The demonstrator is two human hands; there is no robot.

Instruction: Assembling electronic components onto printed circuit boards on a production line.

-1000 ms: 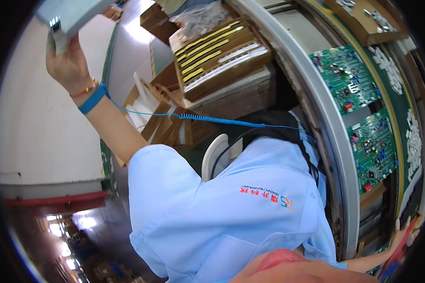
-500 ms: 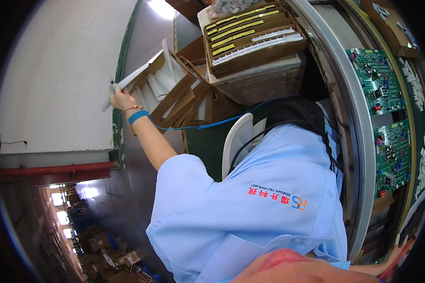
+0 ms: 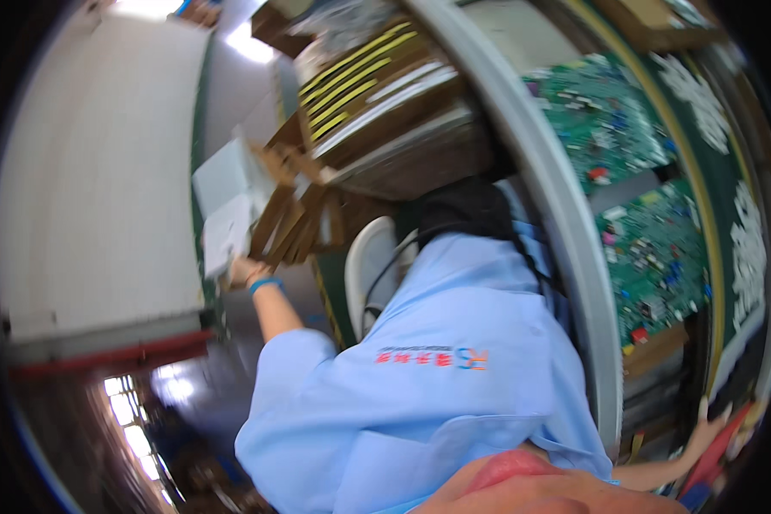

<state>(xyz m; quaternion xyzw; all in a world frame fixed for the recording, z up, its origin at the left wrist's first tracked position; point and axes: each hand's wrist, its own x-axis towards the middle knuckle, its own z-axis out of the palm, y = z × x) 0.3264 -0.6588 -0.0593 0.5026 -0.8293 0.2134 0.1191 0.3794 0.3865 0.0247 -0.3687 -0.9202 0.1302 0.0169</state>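
My left hand [image 3: 247, 272], with a blue band on its wrist, reaches out to the left. Its fingers are closed at the lower edge of a white sheet [image 3: 227, 230]; motion blurs the detail. Above that sheet, more white sheeting [image 3: 229, 174] stands at the mouth of an open cardboard box [image 3: 276, 218]. At the lower right, my right hand [image 3: 704, 431] has its fingers apart beside the end of the bench. A red object [image 3: 713, 458] lies against or just under it; whether they touch, I cannot tell.
Two green circuit boards [image 3: 604, 120] lie on the bench at right, behind a grey metal rail [image 3: 548, 163]. White parts [image 3: 748, 257] are heaped past them. A carton with yellow-edged rows [image 3: 351, 86] stands at the top. A white chair [image 3: 370, 270] is beside me.
My view has swung, shifting the scene leftward. My left hand has moved lower along the box, and the white sheet now spreads flat above it. My right hand shows more fully.
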